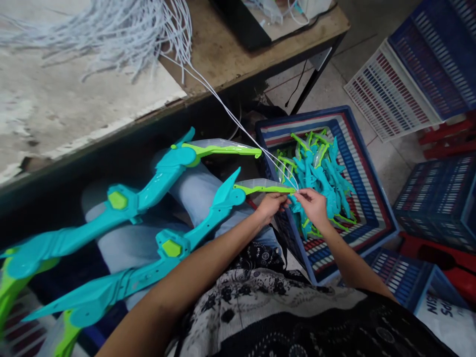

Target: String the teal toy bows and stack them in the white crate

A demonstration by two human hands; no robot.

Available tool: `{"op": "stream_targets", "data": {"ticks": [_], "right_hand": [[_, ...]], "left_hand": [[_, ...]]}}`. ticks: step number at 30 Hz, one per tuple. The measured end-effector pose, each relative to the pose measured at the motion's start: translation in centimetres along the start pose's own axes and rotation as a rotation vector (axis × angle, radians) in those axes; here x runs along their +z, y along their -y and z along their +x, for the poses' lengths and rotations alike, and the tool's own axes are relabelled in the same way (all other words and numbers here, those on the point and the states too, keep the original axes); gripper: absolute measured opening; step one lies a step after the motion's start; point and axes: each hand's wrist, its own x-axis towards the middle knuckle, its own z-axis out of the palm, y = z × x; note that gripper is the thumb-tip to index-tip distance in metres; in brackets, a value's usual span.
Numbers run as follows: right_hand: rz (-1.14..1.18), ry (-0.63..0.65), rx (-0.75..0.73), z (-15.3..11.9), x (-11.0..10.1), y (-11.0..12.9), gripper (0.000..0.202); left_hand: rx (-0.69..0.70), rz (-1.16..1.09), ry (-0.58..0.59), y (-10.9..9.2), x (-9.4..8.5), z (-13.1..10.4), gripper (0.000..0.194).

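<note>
Two teal and green plastic toy bows lie across my lap. The nearer toy bow [208,218] reaches from the lower left to my hands, and the farther toy bow [156,186] runs beside it. My left hand [273,206] is closed round the green tip of the nearer bow. At that same tip, my right hand [313,204] pinches the end of a white cord [241,126]. The cord stretches tight from there up to the bundle on the table. Exactly how the cord meets the tip is hidden by my fingers.
A large bundle of white cords [148,34] lies on the worn table [219,59]. To the right, a blue crate [375,188] holds several teal and green toy bows [322,173]. More plastic crates [435,198] stand on the tiled floor farther right.
</note>
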Motion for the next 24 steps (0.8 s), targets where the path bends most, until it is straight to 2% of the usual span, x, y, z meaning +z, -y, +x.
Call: {"op": "stream_targets", "data": {"ticks": [5, 10, 12, 14, 17, 19, 21, 22, 24], "right_hand": [[-0.134, 0.028, -0.147, -0.2, 0.2, 0.2, 0.019], [-0.124, 0.062, -0.199, -0.4, 0.1, -0.3, 0.02], [-0.076, 0.012, -0.15, -0.3, 0.1, -0.5, 0.021], [0.004, -0.036, -0.035, 0.1, 0.5, -0.7, 0.023], [0.138, 0.017, 0.153, 0.6, 1.3, -1.0, 0.026], [0.196, 0.027, 0.21, 0.7, 1.8, -1.0, 0.027], [0.217, -0.005, 0.217, 0.7, 1.9, -1.0, 0.026], [0.221, -0.017, 0.216, 0.6, 1.9, -1.0, 0.026], [0.235, -0.025, 0.228, 0.3, 1.5, -0.9, 0.025]], "left_hand": [[-0.014, -0.024, 0.042, 0.2, 0.1, 0.7, 0.011], [-0.011, -0.026, 0.041, 0.0, 0.0, 1.2, 0.014], [-0.007, -0.009, 0.034, -0.1, 0.1, 1.2, 0.013], [-0.003, 0.025, 0.019, -0.2, 0.5, 1.3, 0.014], [-0.002, 0.103, -0.014, -0.5, 1.0, 0.7, 0.017], [-0.012, 0.155, -0.035, -1.2, 0.4, -0.8, 0.023], [-0.005, 0.245, -0.036, -2.1, -1.5, -4.0, 0.027], [0.001, 0.294, -0.041, -2.6, -3.1, -6.3, 0.027], [0.052, 0.549, -0.044, -3.2, -7.4, -12.2, 0.031]]}}
